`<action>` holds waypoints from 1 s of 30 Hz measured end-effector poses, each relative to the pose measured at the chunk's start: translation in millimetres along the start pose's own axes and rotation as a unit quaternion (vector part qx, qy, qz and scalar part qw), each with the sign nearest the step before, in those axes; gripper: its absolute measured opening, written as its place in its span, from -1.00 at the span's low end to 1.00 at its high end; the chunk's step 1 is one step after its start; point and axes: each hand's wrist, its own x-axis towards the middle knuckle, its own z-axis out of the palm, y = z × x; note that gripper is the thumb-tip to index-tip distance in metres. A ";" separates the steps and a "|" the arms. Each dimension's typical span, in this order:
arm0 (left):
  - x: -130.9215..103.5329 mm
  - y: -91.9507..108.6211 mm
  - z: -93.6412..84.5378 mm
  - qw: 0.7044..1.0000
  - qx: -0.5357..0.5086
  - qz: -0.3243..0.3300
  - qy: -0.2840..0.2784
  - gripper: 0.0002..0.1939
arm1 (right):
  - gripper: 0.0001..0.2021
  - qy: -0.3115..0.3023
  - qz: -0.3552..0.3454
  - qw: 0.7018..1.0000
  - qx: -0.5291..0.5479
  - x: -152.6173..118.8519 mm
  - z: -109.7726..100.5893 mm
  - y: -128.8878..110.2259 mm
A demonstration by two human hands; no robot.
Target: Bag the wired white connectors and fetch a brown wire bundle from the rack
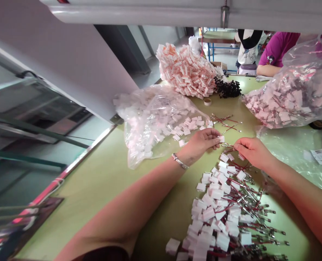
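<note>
Above a smooth, pale green table (101, 177), the left hand (206, 142) has thumb and fingers closed in a pinch on a small white rectangular block (221, 139), probably plastic, which pokes out past the fingertips. Close to it but apart, the right hand (247, 148), fingers curled in, pinches a thin dark red wire with shiny metal ends (227, 145), its tip pointing toward the block.

The block looks light and stiff, perhaps a little slippery; its flat sides would give the surest hold. The wire seems light and flexible, so it is best held close behind a metal end, where it should bend least; that end may be delicate.

Just beyond the hands lie a few loose red wires (229, 127), crossed over one another. To the left, a clear plastic bag (135, 145) spills more white blocks (188, 127). Nearer the wearer, a heap of white blocks with red wires attached (217, 194) spreads across the table, metal ends pointing mostly right.
</note>
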 end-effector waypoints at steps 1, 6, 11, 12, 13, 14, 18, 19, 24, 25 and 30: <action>-0.3 0.2 -0.5 1.000 0.005 0.001 -0.006 -0.75 | -0.70 -0.014 0.018 0.999 0.031 -0.3 1.3 -0.4; -0.4 1.8 -3.0 0.999 0.023 0.015 -0.024 -0.75 | -0.73 -0.075 0.079 0.983 0.149 -2.0 2.7 -2.8; -2.1 5.4 -1.9 0.999 0.047 0.011 -0.013 -0.77 | -0.75 -0.055 0.108 0.980 0.159 -3.2 -0.5 -7.4; -2.9 6.0 -0.7 0.998 0.061 0.011 -0.009 -0.78 | -0.75 -0.057 0.112 0.980 0.156 -3.1 -0.9 -7.8; -3.8 6.5 0.8 0.997 0.075 0.012 -0.004 -0.79 | -0.76 -0.061 0.117 0.979 0.155 -2.9 -1.3 -7.9; -4.8 6.7 2.5 0.996 0.089 0.019 0.001 -0.81 | -0.77 -0.068 0.125 0.977 0.156 -2.5 -1.8 -7.8; -9.0 5.5 10.0 0.982 0.154 0.111 0.002 -0.86 | -0.77 -0.103 0.157 0.962 0.196 -0.6 -3.3 -7.5; -9.8 4.8 11.8 0.979 0.161 0.128 0.004 -0.86 | -0.76 -0.108 0.153 0.960 0.207 -0.7 -3.1 -8.1; -11.3 2.0 17.4 0.992 0.107 0.062 0.002 -0.89 | -0.77 -0.112 0.084 0.980 0.143 -5.4 -1.4 -16.1; -11.7 2.3 17.7 0.994 0.097 0.049 -0.001 -0.88 | -0.77 -0.124 0.074 0.983 0.118 -5.9 -3.0 -17.0; -17.8 9.8 20.7 0.989 0.132 0.037 -0.049 -0.84 | -0.68 -0.100 0.004 0.995 -0.001 5.7 -30.6 -1.6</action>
